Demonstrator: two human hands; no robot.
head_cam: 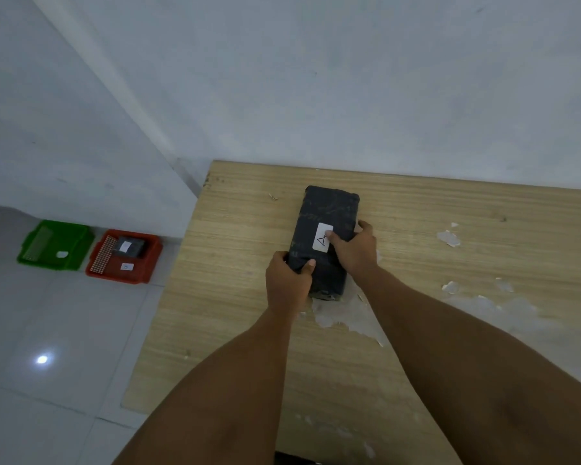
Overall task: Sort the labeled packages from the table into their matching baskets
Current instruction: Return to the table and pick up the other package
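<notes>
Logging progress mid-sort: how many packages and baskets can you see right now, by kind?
Black packages: 2, one on the table gripped by the left hand and right hand (package with the A label), one in the red basket (package)
Green baskets: 1
Red baskets: 1
Total: 4

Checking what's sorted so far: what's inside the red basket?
The red basket holds one dark package with a white label, and a small white tag lies on its floor. The label's letter is too small to read.
</notes>
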